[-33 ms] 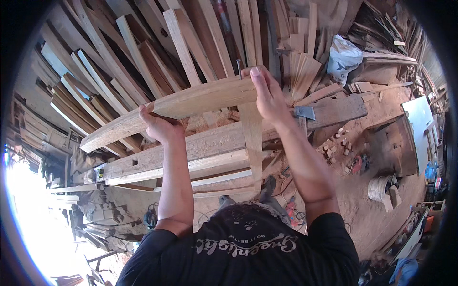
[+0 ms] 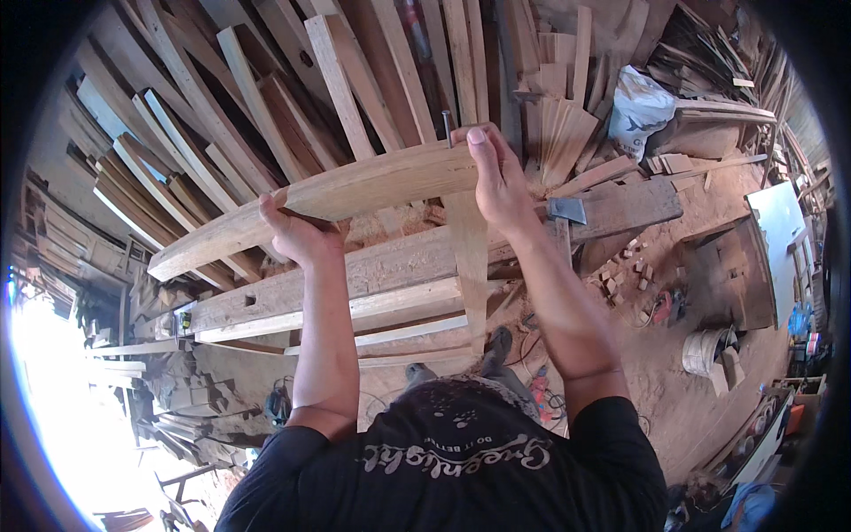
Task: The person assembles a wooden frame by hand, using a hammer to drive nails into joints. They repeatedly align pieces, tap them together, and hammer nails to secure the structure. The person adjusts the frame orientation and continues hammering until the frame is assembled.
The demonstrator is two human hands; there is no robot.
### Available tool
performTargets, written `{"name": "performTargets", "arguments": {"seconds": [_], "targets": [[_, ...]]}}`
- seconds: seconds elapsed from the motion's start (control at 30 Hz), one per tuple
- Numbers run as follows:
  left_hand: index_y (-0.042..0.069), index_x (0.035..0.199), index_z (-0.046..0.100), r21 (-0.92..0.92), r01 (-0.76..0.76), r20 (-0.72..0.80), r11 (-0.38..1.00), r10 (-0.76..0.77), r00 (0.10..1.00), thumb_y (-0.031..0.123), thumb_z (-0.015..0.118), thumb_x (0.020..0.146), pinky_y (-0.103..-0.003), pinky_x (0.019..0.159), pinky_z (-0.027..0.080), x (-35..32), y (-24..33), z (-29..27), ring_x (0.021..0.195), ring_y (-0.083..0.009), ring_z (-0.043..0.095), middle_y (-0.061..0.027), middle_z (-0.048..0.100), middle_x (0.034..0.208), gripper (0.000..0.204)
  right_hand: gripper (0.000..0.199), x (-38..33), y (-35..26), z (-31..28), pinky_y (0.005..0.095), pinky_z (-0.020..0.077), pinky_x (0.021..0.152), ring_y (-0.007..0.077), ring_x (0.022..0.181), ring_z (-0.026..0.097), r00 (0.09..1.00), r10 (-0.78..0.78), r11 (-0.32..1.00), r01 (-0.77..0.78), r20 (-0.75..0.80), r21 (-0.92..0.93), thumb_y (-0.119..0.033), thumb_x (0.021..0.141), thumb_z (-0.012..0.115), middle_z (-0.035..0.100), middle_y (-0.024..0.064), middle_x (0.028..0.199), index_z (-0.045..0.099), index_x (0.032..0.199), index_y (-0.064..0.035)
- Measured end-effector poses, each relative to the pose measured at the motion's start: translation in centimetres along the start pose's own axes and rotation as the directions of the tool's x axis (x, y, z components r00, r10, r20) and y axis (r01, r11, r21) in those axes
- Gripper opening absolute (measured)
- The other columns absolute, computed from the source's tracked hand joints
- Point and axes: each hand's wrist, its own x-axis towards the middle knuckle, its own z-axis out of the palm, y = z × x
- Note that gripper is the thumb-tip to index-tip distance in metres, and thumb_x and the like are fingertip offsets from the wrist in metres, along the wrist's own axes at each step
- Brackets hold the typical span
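Note:
A long pale wooden beam (image 2: 372,184) is raised in front of me, its left end lower and its right end higher. My left hand (image 2: 300,234) is closed round its lower edge near the middle, thumb on the near face. At the right end, my right hand (image 2: 502,182) grips it with the thumb up and the other fingers mostly hidden behind. A flat board (image 2: 468,266) meets the beam close to my right hand and runs down toward my legs; how they join cannot be made out. A metal bolt or spike (image 2: 447,124) shows just beyond the beam there.
Below the beam lies a heavy timber bench (image 2: 390,266) dusted with shavings. A dark metal blade (image 2: 567,210) rests at its right part. Upright planks (image 2: 332,80) lean beyond it. Rightward are a white sack (image 2: 640,111), small wood offcuts (image 2: 612,282) and a red power tool (image 2: 667,306).

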Motion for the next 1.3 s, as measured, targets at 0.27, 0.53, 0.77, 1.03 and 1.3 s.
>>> {"name": "performTargets", "arguments": {"seconds": [0.27,0.53,0.77,1.03,1.3], "targets": [[0.003,0.103,0.065,0.063,0.144,-0.042,0.988,-0.142,0.989,0.061,0.071,0.094,-0.036,0.078,0.054,-2.6,0.5,-1.3,0.096,-0.0211,0.065,-0.0079,0.066,0.104,0.059,0.047,0.3,1.2,0.9,0.0324,0.049,0.077,0.0147,0.08,0.059,0.979,-0.146,0.987,0.134,-0.145,-0.092,-0.038,0.115,0.042,0.069,0.0092,0.092,0.071,0.108,-0.0015],[0.001,0.109,0.067,-0.111,-0.985,0.989,-0.133,-0.11,-0.097,0.052,0.081,0.085,-0.045,0.072,0.057,-5.0,2.9,7.8,0.077,-0.0326,0.07,-0.0129,0.069,0.082,0.058,0.044,0.4,2.0,0.8,0.0329,0.051,0.085,0.0177,0.093,0.066,0.981,-0.108,0.994,0.103,-0.163,-0.039,-0.037,0.114,0.043,0.071,0.011,0.093,0.07,0.111,-0.0028],[-0.003,0.12,0.063,0.107,-0.974,0.516,-0.202,-0.826,0.228,0.062,0.076,0.085,-0.051,0.089,0.057,-4.8,2.2,13.7,0.095,-0.0432,0.074,-0.0251,0.075,0.094,0.074,0.039,0.5,1.8,1.0,0.0343,0.0509,0.087,0.0189,0.094,0.066,0.984,-0.124,0.992,0.124,-0.129,-0.008,-0.035,0.115,0.044,0.07,0.0106,0.096,0.067,0.111,-0.0038],[-0.005,0.119,0.062,0.036,-0.977,0.462,-0.209,-0.864,0.202,0.066,0.075,0.085,-0.049,0.088,0.059,-5.1,1.7,14.6,0.087,-0.0397,0.075,-0.0228,0.075,0.086,0.079,0.039,0.0,1.0,0.7,0.0326,0.0494,0.089,0.0166,0.099,0.062,0.997,-0.035,0.992,0.044,-0.075,0.122,-0.038,0.115,0.046,0.07,0.0078,0.102,0.065,0.117,-0.003],[-0.002,0.119,0.065,0.019,-0.974,0.502,-0.228,-0.84,0.206,0.056,0.081,0.084,-0.047,0.088,0.059,-5.4,1.5,14.2,0.086,-0.0374,0.076,-0.0206,0.076,0.087,0.07,0.052,-5.6,4.4,-0.3,0.0406,0.0462,0.109,0.025,0.131,0.057,0.995,-0.026,0.927,0.06,-0.097,0.37,-0.037,0.107,0.064,0.058,0.0151,0.141,0.054,0.145,-0.0018]]}}
